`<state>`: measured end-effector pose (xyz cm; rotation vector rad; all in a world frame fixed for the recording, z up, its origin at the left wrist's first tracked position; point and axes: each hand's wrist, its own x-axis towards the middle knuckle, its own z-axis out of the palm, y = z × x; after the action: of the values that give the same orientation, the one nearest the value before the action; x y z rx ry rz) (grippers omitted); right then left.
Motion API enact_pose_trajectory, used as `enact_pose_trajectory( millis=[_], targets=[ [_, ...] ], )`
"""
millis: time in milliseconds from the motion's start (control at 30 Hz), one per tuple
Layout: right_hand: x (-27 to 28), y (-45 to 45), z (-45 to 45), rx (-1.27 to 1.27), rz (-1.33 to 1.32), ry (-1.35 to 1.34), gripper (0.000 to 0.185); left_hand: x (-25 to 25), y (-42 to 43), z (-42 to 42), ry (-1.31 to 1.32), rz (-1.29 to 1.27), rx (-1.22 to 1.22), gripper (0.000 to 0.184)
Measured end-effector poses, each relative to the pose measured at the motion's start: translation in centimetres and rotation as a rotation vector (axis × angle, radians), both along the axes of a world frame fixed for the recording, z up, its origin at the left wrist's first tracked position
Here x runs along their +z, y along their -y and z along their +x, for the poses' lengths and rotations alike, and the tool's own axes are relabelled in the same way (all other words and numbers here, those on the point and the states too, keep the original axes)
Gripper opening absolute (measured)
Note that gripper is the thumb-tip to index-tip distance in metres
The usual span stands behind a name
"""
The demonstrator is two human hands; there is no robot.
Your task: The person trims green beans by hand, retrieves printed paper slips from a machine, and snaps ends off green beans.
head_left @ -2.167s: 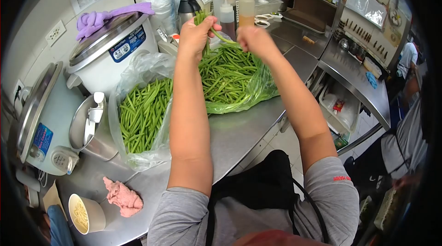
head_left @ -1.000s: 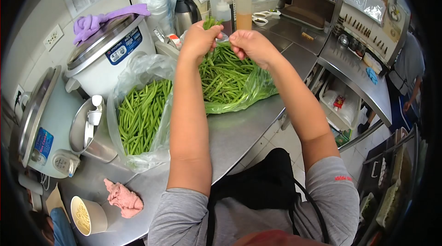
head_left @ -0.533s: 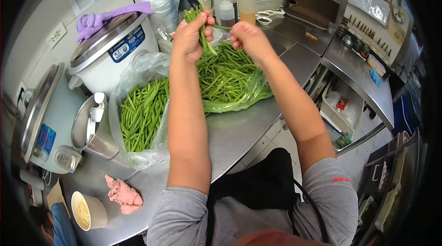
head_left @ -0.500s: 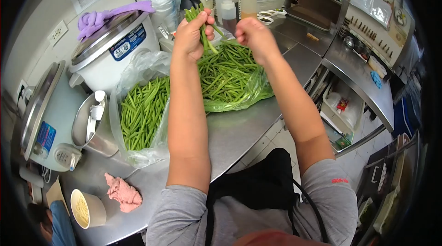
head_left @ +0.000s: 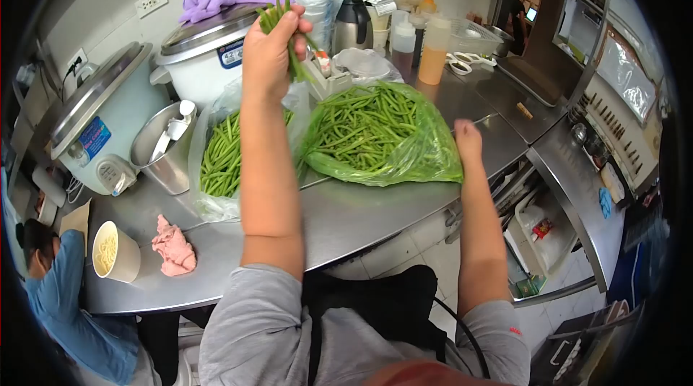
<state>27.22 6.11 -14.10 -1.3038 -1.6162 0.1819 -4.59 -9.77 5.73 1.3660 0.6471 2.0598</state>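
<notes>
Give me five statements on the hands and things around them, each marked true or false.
1. The left hand grips a bunch of green beans. True.
2. The right hand is inside a metal container. False: the right hand is beside the green bag.
3. The pink cloth lies on the counter. True.
4. The purple cloth hangs from a wall outlet. False: the purple cloth lies on a cooker lid.
5. The paper cup stands beside the pink cloth. True.

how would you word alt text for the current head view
The left hand holds up a bunch of green beans; the right hand is beside an open plastic bag of beans. A second bag of beans sits alongside on a metal counter.
</notes>
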Motion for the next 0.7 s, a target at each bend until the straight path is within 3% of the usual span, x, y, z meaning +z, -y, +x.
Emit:
enact_pose_trajectory(
  millis=[33, 133, 167, 333, 433, 467, 567, 700],
  targets=[
    [-1.0, 0.2, 0.8, -0.082, -0.06, 0.121, 0.018, 0.1, -0.2, -0.1, -0.112, -0.051, 0.083, 0.018],
    [-2.0, -0.7, 1.6, 0.075, -0.209, -0.279, 0.018, 0.2, -0.1, -1.3, -0.467, -0.22, 0.364, 0.016],
    [-2.3, -1.1, 1.6, 0.085, -0.228, -0.29, 0.017, 0.2, -0.1, -2.3, -0.585, -0.284, 0.424, 0.018],
    [-2.4, -1.4, 1.6, 0.153, -0.227, -0.28, 0.015, -0.5, 0.7, -8.1, -0.873, -0.69, 0.5, 0.024],
    [-1.6, -0.5, 1.4, 0.201, -0.227, -0.346, 0.016, -0.6, 1.3, -10.1, -1.141, -0.879, 0.589, 0.034],
    [-1.5, -0.4, 1.4, 0.202, -0.241, -0.349, 0.015, -0.5, 1.4, -10.2, -1.083, -1.017, 0.662, 0.043],
    [-1.4, -0.2, 1.4, 0.197, -0.256, -0.364, 0.015, -0.5, -0.4, -11.5, -1.29, -0.759, 0.778, 0.043],
    [-1.8, -0.4, 1.5, 0.209, -0.218, -0.397, 0.015, 0.8, -0.7, -5.1, -1.361, -0.825, 0.519, 0.034]
  ],
)
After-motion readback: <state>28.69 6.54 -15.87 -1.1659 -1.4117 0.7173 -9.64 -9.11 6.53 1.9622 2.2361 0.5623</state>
